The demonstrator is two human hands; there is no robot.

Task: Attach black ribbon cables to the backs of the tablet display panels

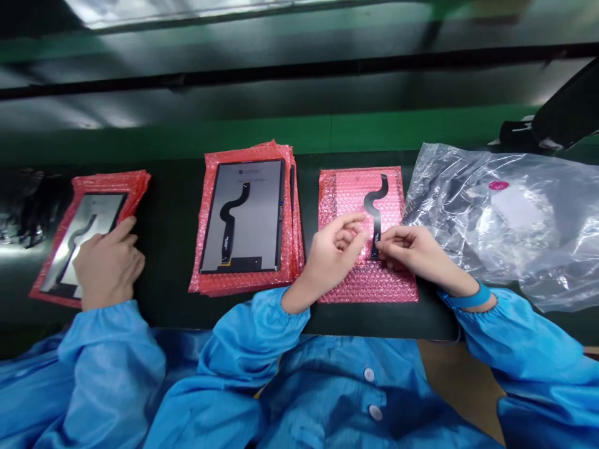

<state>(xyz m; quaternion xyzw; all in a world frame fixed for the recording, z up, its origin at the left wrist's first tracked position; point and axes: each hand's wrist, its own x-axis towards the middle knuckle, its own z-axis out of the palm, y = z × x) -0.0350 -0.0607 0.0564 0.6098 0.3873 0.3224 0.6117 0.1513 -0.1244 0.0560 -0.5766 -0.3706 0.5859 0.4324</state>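
Note:
A black S-shaped flex cable (373,209) lies over a pink bubble-wrap bag (367,284) in front of me. My right hand (416,254), with a blue band on its wrist, pinches the cable's lower end between thumb and fingertips. Just left of the cable is my left hand (333,251), its fingers loosely curled and the thumb apart from the index finger; I see nothing held in it. To its left rests a flat display panel (257,218) with a similar cable on its back, on top of stacked pink bubble-wrap bags (248,284).
A clear plastic bag (468,231) with a pink round sticker lies at right. On the far left, a co-worker's hand (110,262) touches another panel (79,243) on pink wrap. Behind runs a green strip (365,131); a black object (561,106) stands at upper right.

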